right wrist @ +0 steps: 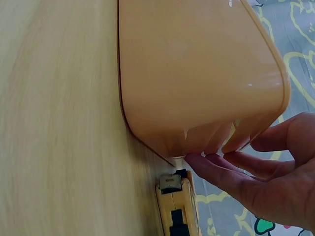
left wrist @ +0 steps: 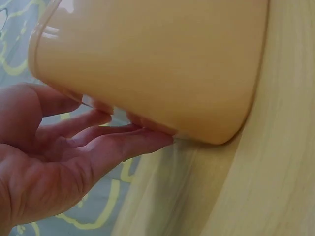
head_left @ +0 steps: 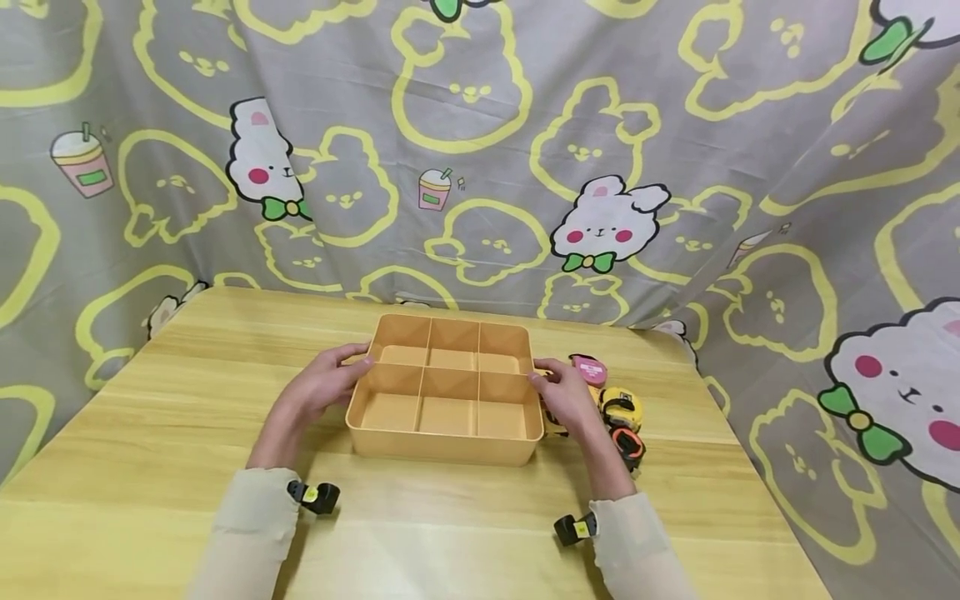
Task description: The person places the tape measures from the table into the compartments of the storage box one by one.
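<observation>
A tan plastic organizer box [head_left: 442, 448] with six open compartments rests on the wooden table in front of me, its long side facing me. My left hand [head_left: 327, 382] is at its left end, the fingertips against the outer wall and the thumb near the rim. At the opposite end, my right hand [head_left: 566, 396] touches the outer wall the same way. In both wrist views, the left hand's fingers [left wrist: 123, 142] and the right hand's fingers [right wrist: 211, 169] reach out fairly straight to the smooth wall. A yellow tape measure [right wrist: 174, 206] lies close beyond the right fingertips.
Right of the box, several tape measures cluster together: a pink one [head_left: 589, 369], a yellow and black one [head_left: 622, 408] and a black one with an orange ring [head_left: 628, 447]. A patterned grey curtain [head_left: 480, 167] hangs behind the wooden table [head_left: 450, 533].
</observation>
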Tool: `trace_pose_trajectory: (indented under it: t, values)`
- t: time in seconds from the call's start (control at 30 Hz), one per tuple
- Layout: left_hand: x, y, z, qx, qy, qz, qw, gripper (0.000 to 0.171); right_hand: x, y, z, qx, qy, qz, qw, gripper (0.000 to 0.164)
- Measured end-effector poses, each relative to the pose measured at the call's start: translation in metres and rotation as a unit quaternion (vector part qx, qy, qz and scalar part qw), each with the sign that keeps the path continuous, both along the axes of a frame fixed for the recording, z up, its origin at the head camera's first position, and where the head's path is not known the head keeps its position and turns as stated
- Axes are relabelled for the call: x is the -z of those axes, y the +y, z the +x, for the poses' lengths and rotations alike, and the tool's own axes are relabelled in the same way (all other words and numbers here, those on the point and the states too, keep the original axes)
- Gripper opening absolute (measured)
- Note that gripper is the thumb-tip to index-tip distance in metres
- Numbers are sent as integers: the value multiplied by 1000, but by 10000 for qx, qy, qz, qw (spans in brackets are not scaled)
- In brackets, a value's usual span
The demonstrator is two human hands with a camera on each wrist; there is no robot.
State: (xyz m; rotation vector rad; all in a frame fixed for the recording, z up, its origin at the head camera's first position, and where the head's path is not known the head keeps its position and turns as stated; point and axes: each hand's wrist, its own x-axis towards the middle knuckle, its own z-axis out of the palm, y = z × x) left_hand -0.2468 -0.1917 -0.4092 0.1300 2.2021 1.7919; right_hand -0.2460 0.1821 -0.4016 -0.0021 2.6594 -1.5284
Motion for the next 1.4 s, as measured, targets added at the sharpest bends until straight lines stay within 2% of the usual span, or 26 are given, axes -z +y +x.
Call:
trace_pose_trajectory:
  t: [0.13, 0.33, 0.57, 0.73, 0.97, 1.4]
  values:
    - [-1, -2, 2, 127, 0, -27, 9999, 58, -2, 4, 1, -126, -11, 14, 9999, 44]
    - [-10, -3, 3, 169, -2, -331, 9993, 54, -6, 9, 3, -512, -281, -473, 9972, 46]
    - [-12, -5, 4, 273, -101, -377, 9989, 56, -8, 12, 4, -626, -430, -501, 9959, 46]
    - [-7, -10, 0, 338, -101, -165, 9992, 63, -7, 12, 4, -570, -404, -468, 9965, 45]
    - [4, -8, -4, 479, -288, 595, 9967, 62, -5, 11, 5, -535, -341, -325, 9975, 44]
    - [0, -5, -2, 449, -264, 421, 9978, 61, -7, 14, 7, -716, -386, -305, 9962, 46]
